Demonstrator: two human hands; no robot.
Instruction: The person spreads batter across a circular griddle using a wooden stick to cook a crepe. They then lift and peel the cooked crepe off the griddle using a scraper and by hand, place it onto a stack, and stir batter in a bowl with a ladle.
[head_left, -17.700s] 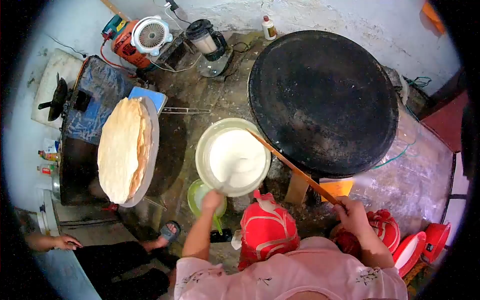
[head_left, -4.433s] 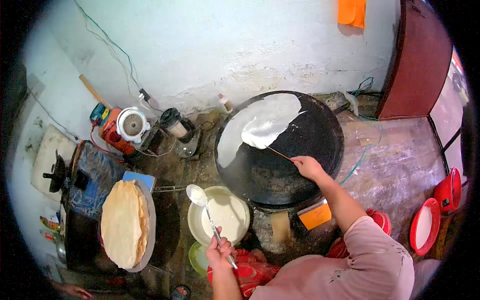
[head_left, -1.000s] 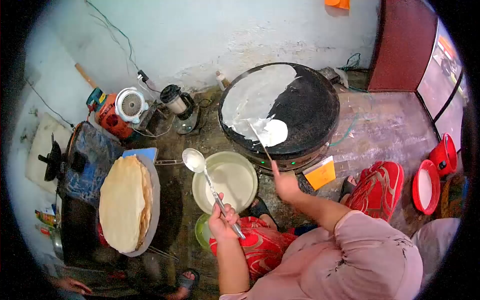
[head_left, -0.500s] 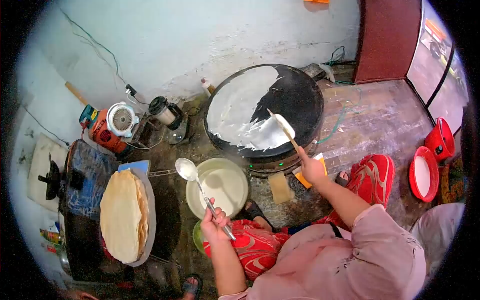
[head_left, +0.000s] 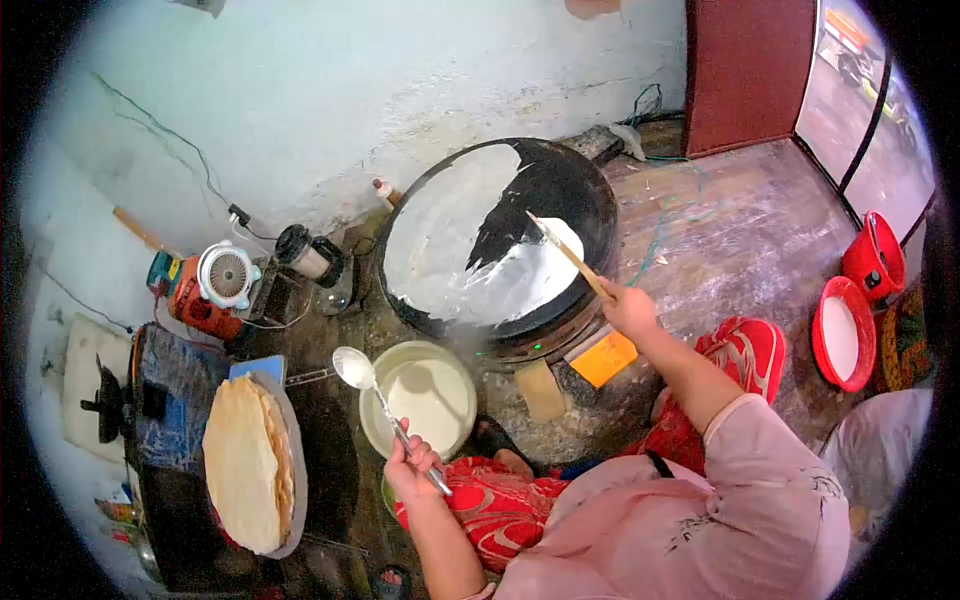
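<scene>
My right hand [head_left: 630,310] is closed around the handle of a wooden batter spreader [head_left: 568,256], whose blade rests on the round black griddle [head_left: 590,190]. White batter [head_left: 440,230] coats the griddle's left and lower parts, with a thick pool by the spreader. A dark patch still shows at the upper right. Held in my left hand [head_left: 415,468] is a metal ladle [head_left: 353,368], its bowl coated with batter, above the rim of a pale bucket [head_left: 468,405] with batter inside.
A stack of thin flat pancakes [head_left: 243,465] lies at the left. Behind it stand a small white fan [head_left: 227,275] and a blender [head_left: 310,255]. An orange packet [head_left: 604,358] lies before the griddle. To the right are a red basin [head_left: 825,350] and a red container [head_left: 872,255].
The spreader has pushed the batter up and right, covering more of the griddle's lower right. The camera view has shifted slightly. My left hand keeps holding the ladle near the bucket.
</scene>
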